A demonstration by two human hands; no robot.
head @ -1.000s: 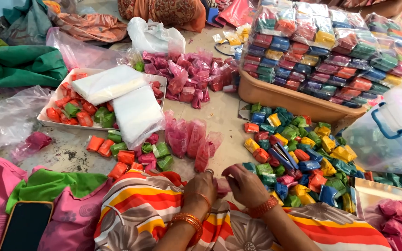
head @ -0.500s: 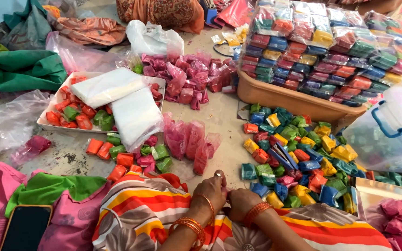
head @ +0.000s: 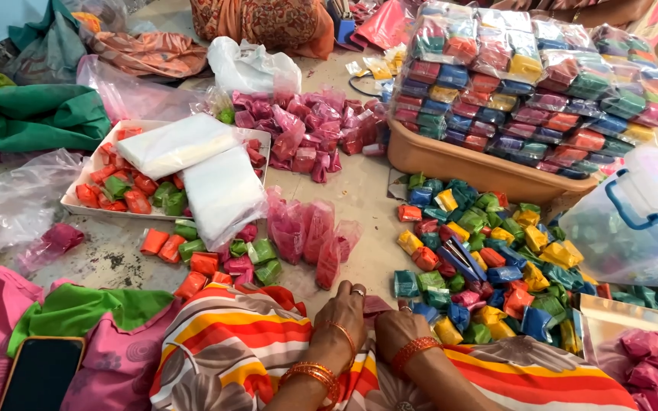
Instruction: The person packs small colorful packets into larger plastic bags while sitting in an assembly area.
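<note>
Two hands rest close together on the striped cloth lap: the left hand (head: 342, 310) has settled flat again after lifting half a second ago, and the right hand (head: 399, 329) has drawn back from the heap. Between them, a small pink plastic-wrapped packet (head: 377, 305) lies under their fingertips; whether either grip pinches it is unclear. Beyond the right grip spreads the heap of small multicoloured wrapped packets (head: 481, 251).

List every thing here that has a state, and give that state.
left hand: on the striped cloth, fingers bent, holding nothing that shows
right hand: beside the left, grip hidden
phone: screen dark, lying flat
white tray: partly filled, two white packs on top
brown tray: stacked full with bagged packets
clear tub: tipped on its side
</note>
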